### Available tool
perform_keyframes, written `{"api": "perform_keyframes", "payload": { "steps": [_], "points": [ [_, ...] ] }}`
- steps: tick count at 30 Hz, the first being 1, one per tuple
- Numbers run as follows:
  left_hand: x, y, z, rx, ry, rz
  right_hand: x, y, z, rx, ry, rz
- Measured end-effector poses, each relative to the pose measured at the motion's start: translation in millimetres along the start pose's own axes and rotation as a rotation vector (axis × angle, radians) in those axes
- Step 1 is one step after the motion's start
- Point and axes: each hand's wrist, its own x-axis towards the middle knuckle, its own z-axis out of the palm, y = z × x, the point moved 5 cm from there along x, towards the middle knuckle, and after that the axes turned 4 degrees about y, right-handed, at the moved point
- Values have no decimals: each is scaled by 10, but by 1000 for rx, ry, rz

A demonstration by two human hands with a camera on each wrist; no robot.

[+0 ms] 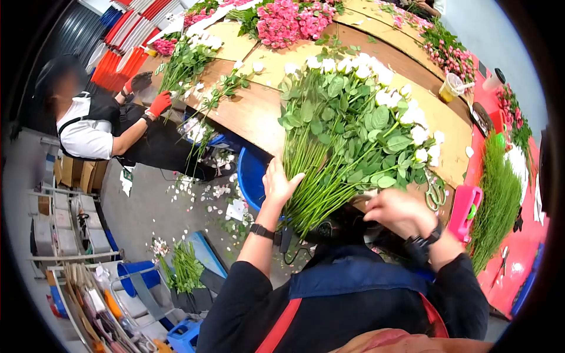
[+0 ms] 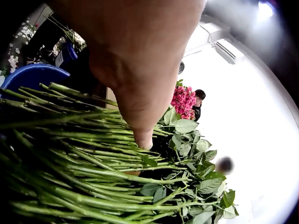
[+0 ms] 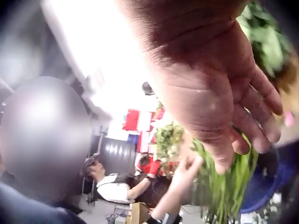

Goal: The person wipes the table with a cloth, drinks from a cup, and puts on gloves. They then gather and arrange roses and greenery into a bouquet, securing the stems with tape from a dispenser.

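A big bunch of white roses (image 1: 353, 129) lies on the wooden table (image 1: 253, 112), its cut stems pointing toward me. My left hand (image 1: 281, 183) rests with straight fingers against the left side of the stems. In the left wrist view the palm of my left hand (image 2: 140, 70) lies over the green stems (image 2: 70, 154). My right hand (image 1: 395, 210) hovers at the right side of the stem ends. In the right wrist view the loosely extended fingers (image 3: 252, 116) of this hand hold nothing, and the stems (image 3: 229, 182) lie below them.
A blue bucket (image 1: 252, 173) stands under the table edge by my left hand. Scissors (image 1: 435, 194) and a pink tool (image 1: 464, 209) lie right of the bunch. Pink roses (image 1: 288, 20) fill the far table. Another person in red gloves (image 1: 88, 126) works at the left.
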Motion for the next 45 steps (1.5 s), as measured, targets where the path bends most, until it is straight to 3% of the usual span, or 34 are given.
{"api": "perform_keyframes", "payload": {
  "steps": [2,3,5,6,7,8,11,12,14,15,16,18,22,24,26,28,30,32,33,36,37,38,40,41,44,45],
  "points": [
    [-25,45,-31,-17,-11,-45,-56,-193,-882,-158,65,-59],
    [7,69,-37,-29,-14,-64,-28,-206,-1267,-177,204,-133],
    [85,6,84,-143,-135,-168,74,-473,-2079,-270,303,-19],
    [111,-46,142,-201,-199,-225,274,-410,-2379,-166,361,-96],
    [147,-16,137,-282,-214,-92,465,-431,-2656,-178,397,-115],
    [124,-148,299,-155,-111,18,708,-395,-2869,-113,404,-77],
    [159,-154,221,-107,-74,63,1644,-48,-3320,-454,476,-131],
    [186,-125,131,-147,-118,-51,2007,112,-3360,-581,488,-172],
    [236,-186,154,-179,-120,-43,2656,337,-3309,-913,459,-33],
    [250,-224,228,-160,-192,-40,3001,553,-3256,-997,483,-123],
    [263,-258,292,-139,-262,-36,3375,863,-3240,-979,442,-72],
    [306,-214,244,-171,-237,-34,3907,1091,-3097,-1138,330,-84],
    [325,-166,232,-141,-268,-49,4386,1152,-2875,-1022,390,-179],
    [368,-156,224,-152,-278,-59,4591,1416,-2871,-1057,242,-73],
    [376,-187,262,-169,-308,-78,4592,1450,-2921,-1103,155,127],
    [407,-185,245,-179,-329,-87,4521,1421,-3054,-1209,86,8],
    [394,-202,263,-187,-322,-71,4390,1513,-3310,-1159,354,-139],
    [399,-207,278,-181,-359,-70,3988,1093,-3603,-898,556,-79],
    [412,-201,274,-185,-357,-62,3885,1187,-3800,-730,698,-214],
    [389,-208,294,-188,-317,-25,3546,1404,-4120,-452,908,-261],
    [379,-211,298,-197,-314,-18,3389,1263,-4051,-10,842,32],
    [381,-201,285,-207,-316,-18,3374,1342,-4040,715,832,-92],
    [363,-205,301,-203,-324,-29,3348,1491,-4061,-79,880,-34],
    [355,-205,311,-209,-313,-21,3374,1554,-4026,-149,963,-83],
    [336,-210,345,-216,-300,-11,3529,1758,-3976,212,1010,-248],
    [332,-206,349,-214,-300,-15,3480,1652,-3942,168,1016,-226]
  ]
}}
